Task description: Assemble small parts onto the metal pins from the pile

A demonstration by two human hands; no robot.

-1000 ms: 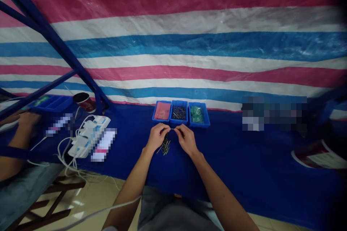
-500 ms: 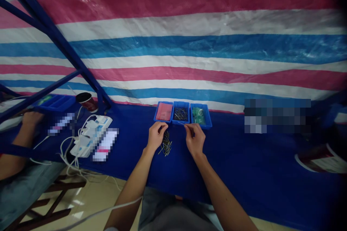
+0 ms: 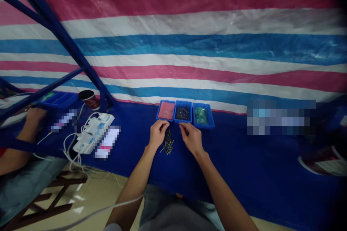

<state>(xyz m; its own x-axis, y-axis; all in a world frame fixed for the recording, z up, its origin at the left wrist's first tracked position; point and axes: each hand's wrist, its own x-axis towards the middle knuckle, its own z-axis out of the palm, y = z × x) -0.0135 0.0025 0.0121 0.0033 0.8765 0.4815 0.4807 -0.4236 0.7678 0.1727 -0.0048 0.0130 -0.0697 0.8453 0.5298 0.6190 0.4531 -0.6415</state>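
Note:
My left hand (image 3: 158, 133) is closed in a pinch just in front of the pink-filled bin (image 3: 166, 121); whatever its fingertips hold is too small to make out. My right hand (image 3: 192, 137) is also pinched, at the front edge of the middle bin (image 3: 183, 122), apart from the left. Any small piece in its fingertips is hidden. A loose pile of thin brass-coloured and dark pieces (image 3: 169, 144), like screws or pins, lies on the blue table between my hands. Similar dark metal pieces (image 3: 182, 113) fill the middle bin. Small green packets (image 3: 200, 115) lie in the right bin (image 3: 210, 125).
A white power strip (image 3: 93, 133) with tangled cables and a blurred-out phone (image 3: 107, 143) lie to the left. Beyond them are a dark red cup (image 3: 91, 100), a blue frame post (image 3: 70, 48) and another person's hand (image 3: 35, 117). A dark red tub (image 3: 324, 160) stands at the right.
My hands were together at a thin piece, then parted. My right hand moved right with a thin dark piece, then back slightly left; that piece no longer shows. My left hand stays pinched.

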